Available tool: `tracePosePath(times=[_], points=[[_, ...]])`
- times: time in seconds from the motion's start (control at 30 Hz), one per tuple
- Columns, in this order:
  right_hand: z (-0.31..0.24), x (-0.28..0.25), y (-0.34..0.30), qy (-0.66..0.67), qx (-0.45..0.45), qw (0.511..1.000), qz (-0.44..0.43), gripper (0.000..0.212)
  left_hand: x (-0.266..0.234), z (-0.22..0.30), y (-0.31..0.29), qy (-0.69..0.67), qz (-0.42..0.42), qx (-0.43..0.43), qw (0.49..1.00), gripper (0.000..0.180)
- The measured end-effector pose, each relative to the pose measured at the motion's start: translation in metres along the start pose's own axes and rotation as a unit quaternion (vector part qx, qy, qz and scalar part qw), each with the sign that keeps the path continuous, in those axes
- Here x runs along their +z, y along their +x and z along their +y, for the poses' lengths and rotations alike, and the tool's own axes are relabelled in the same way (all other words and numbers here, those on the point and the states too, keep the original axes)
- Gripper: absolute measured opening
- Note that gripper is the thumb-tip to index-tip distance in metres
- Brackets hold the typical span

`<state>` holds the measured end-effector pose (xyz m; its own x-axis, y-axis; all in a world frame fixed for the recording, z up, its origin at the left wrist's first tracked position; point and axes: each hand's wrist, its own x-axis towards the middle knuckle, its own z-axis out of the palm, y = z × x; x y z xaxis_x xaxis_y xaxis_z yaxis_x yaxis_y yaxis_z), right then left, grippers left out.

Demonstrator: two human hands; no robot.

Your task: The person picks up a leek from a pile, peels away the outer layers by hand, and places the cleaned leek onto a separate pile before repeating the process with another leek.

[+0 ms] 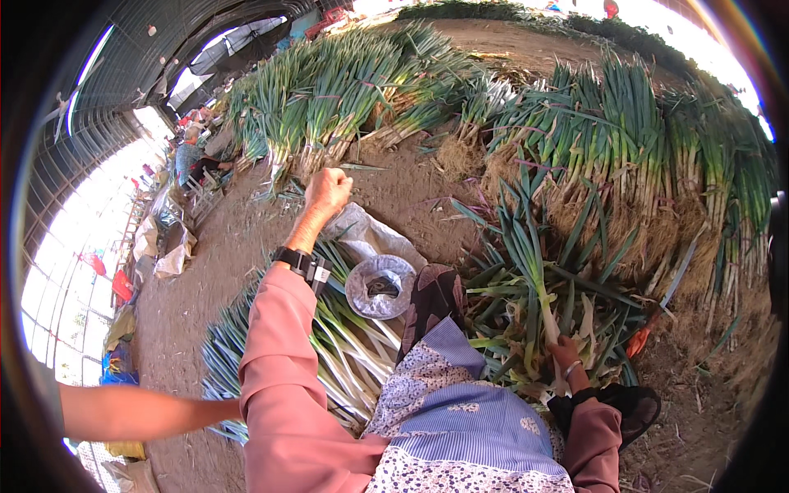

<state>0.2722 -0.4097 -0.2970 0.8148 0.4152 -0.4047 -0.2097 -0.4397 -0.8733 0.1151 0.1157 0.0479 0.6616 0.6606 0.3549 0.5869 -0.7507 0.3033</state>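
Note:
My right hand is wrapped round the pale lower stalk of a leek, whose green leaves point up and away. Below it lies a heap of stripped leek leaves. Raised over the dirt, my left hand has its fingers curled closed; whatever they hold, if anything, is hidden. Leeks with clean white stalks lie together by my left forearm. Beside them is a whitish sack, and a round pale container with a rolled rim sits by my knee.
Tied leek bundles stand at the back, with more rooty bundles on the right. A blade-like grey strip leans near an orange piece. Another person's arm reaches in from the left; a person sits far left.

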Motion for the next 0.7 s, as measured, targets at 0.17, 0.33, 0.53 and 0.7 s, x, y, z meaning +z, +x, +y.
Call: tracePosePath(times=[0.17, 0.33, 0.53, 0.7], points=[[-0.018, -0.016, -0.019, -0.044, 0.054, 0.997, 0.028, 0.032, -0.007, 0.023, -0.014, -0.189, -0.112, -0.085, 0.972, 0.024], [-0.001, -0.011, 0.001, -0.131, 0.058, 0.989, 0.038, 0.034, 0.024, 0.055, -0.050, -0.250, -0.199, -0.040, 0.947, 0.025], [-0.009, -0.017, 0.005, -0.053, -0.022, 0.994, 0.094, 0.018, 0.103, 0.139, -0.104, -0.452, -0.371, -0.070, 0.808, 0.019], [-0.092, -0.021, -0.042, 0.098, -0.104, 0.987, 0.077, 0.017, 0.177, 0.177, -0.129, -0.512, -0.455, -0.116, 0.719, 0.020]])
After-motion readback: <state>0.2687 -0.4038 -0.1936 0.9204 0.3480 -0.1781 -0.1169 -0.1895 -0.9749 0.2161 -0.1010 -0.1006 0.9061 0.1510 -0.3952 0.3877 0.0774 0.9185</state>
